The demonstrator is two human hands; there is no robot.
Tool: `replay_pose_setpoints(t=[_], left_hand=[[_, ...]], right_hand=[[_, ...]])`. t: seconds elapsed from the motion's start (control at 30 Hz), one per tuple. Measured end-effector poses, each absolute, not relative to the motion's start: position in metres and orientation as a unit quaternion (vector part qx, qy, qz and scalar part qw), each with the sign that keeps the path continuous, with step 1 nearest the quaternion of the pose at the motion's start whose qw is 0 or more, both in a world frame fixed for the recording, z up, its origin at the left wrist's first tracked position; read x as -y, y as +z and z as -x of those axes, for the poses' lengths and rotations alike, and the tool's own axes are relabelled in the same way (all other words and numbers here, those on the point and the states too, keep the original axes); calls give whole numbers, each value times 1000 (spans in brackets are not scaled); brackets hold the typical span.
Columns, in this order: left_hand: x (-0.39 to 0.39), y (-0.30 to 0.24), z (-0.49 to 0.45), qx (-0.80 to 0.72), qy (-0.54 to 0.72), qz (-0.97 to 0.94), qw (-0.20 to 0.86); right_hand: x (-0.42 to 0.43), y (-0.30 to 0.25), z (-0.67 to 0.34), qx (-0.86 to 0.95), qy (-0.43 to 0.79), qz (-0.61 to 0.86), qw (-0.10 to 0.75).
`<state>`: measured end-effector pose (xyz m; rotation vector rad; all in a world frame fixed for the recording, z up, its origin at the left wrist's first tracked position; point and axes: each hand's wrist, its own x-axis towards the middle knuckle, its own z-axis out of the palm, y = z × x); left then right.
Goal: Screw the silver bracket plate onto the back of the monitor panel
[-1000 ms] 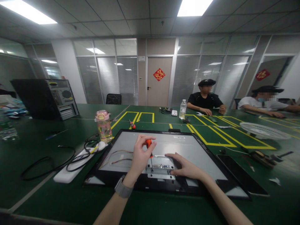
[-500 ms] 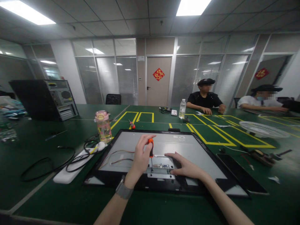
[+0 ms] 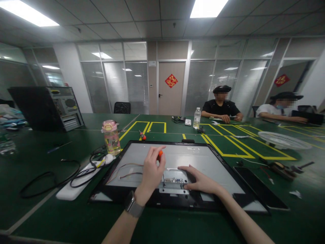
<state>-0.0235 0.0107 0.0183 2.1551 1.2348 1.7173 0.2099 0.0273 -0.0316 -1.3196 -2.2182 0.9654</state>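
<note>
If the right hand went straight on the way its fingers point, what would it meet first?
The right hand would probably meet the left hand, which holds the orange-topped screwdriver; depth is hard to judge, so it might pass below.

The screwdriver (image 3: pixel 160 153) stands nearly straight up in the left hand (image 3: pixel 153 167), with a bit of its orange handle showing and its thin metal rod pointing down. Right below the grip is a shiny metal plate (image 3: pixel 174 191) with a row of little sockets. Under that, a big gray panel (image 3: pixel 194 158) with black edges lies flat, spreading out all around the grip.
</note>
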Motion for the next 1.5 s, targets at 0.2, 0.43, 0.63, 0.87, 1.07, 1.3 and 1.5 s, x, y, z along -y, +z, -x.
replay_pose_setpoints(t=[0.2, 0.43, 0.63, 0.87, 1.07, 1.3, 1.5], left_hand=[[-14, 17, 29, -401, 519, -753, 58], [-17, 22, 34, -409, 549, -727, 39], [-27, 25, 51, -439, 668, -599, 57], [-25, 13, 107, -624, 535, -569, -16], [-15, -15, 142, -718, 260, -645, -42], [-17, 1, 125, -613, 199, -764, 36], [-42, 8, 88, -427, 140, -866, 218]], right_hand=[[-27, -30, -209, 789, 345, 473, 189], [-26, -28, -209, 792, 342, 472, 183], [-26, -27, -209, 790, 344, 476, 178], [-26, -30, -209, 792, 345, 468, 186], [-24, -25, -208, 787, 350, 471, 190], [-28, -33, -211, 785, 347, 471, 202], [-31, -36, -210, 797, 323, 441, 258]])
